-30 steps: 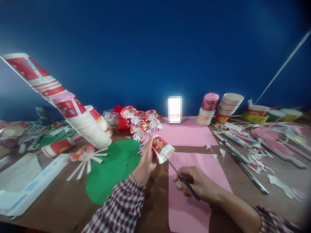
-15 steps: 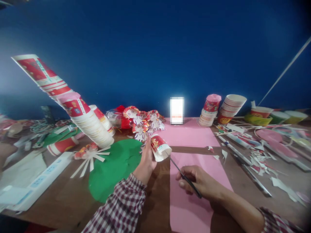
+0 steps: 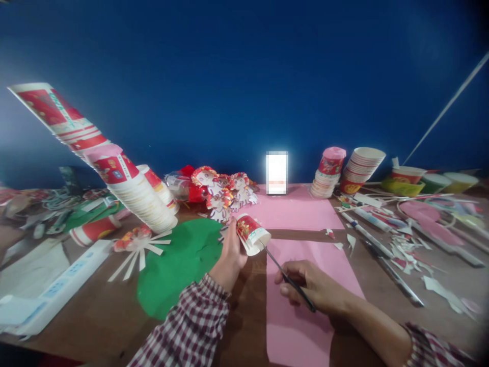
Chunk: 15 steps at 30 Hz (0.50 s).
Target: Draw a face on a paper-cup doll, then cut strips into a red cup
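My left hand (image 3: 230, 250) is wrapped round a red and white paper cup (image 3: 250, 230), which lies tilted with its open mouth towards the right. My right hand (image 3: 305, 283) grips a long, thin tool with a black handle (image 3: 303, 296); its kind is not clear. The slim tip of that tool reaches the cup's rim, and whether it goes inside cannot be made out. Below my right hand lies a pink sheet (image 3: 296, 334). A green paper round (image 3: 171, 275) is beside my left forearm.
Lion-like paper cut-outs (image 3: 219, 191) stand behind the cup. On the left leans a tall stack of paper cups (image 3: 143, 199), near a white power strip (image 3: 71, 285). More stacked cups (image 3: 362, 168) are at the back right. Paper scraps (image 3: 408, 252) and a silvery rod (image 3: 397, 278) lie right.
The cup has turned slightly in my left hand, its mouth now facing a little more to the right. The whole scene has shifted slightly left in view. Both hands keep their holds.
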### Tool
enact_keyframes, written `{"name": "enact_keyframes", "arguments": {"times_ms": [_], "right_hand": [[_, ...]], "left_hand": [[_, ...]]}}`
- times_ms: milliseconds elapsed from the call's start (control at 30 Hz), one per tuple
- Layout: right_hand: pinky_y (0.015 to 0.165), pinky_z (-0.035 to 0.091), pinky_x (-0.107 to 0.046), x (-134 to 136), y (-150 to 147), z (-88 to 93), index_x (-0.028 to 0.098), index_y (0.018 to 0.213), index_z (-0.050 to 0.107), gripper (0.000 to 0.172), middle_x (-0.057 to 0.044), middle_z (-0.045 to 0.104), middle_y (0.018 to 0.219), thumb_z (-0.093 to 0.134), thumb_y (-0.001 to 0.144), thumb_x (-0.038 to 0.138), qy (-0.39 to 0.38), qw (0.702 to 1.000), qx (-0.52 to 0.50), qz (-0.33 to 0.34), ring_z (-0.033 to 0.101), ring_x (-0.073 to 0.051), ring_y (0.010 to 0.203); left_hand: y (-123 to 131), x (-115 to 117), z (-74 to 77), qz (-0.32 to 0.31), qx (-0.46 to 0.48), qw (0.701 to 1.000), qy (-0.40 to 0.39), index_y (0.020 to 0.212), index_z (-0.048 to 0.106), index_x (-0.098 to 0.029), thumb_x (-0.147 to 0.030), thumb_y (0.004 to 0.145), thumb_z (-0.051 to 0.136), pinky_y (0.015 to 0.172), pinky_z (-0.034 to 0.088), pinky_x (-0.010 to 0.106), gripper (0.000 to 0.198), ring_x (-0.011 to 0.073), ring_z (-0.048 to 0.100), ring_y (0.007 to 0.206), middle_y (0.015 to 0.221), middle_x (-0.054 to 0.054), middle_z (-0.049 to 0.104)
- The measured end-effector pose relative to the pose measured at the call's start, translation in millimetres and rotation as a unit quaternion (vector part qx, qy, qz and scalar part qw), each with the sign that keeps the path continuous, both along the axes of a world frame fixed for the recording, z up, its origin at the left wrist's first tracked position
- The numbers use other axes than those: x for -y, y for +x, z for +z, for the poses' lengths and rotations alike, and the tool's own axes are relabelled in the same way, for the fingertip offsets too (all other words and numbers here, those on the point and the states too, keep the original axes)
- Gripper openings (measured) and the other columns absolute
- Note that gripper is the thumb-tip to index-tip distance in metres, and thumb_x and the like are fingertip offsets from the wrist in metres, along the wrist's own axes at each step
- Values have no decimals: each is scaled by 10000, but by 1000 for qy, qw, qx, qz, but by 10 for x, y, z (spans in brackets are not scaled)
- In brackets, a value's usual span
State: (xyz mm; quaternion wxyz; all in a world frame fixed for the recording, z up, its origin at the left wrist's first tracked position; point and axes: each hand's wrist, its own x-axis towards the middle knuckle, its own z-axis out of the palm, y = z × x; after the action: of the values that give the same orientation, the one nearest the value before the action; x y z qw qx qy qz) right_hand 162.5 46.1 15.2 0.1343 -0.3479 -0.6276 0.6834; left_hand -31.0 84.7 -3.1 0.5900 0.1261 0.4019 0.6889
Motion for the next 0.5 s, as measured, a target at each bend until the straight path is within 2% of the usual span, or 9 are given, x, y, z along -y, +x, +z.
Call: {"name": "enact_keyframes", "arguments": {"times_ms": [133, 267, 500], "right_hand": [[452, 416, -194, -2, 7, -50, 132, 861, 551, 332, 24, 507, 616, 632, 764, 439, -3, 1000, -19, -6, 494, -89, 526], [444, 422, -199, -8, 7, -84, 139, 862, 545, 334, 32, 496, 602, 625, 771, 450, -6, 999, -36, -17, 480, -88, 513], [457, 411, -189, -27, 15, -97, 128, 866, 549, 355, 20, 517, 603, 605, 795, 472, 14, 998, -48, -23, 501, -86, 527]], "left_hand": [[41, 17, -2, -15, 1, 1000, 12, 776, 582, -145, -456, 842, 523, 599, 506, 275, 323, 143, 603, 566, 650, 24, 639], [74, 32, -31, -27, -7, 999, 15, 812, 589, -130, -491, 833, 523, 620, 503, 285, 367, 152, 613, 592, 673, 35, 644], [111, 43, -85, -30, -13, 999, 7, 870, 588, -137, -451, 801, 586, 672, 502, 292, 321, 157, 625, 642, 729, 37, 653]]}}
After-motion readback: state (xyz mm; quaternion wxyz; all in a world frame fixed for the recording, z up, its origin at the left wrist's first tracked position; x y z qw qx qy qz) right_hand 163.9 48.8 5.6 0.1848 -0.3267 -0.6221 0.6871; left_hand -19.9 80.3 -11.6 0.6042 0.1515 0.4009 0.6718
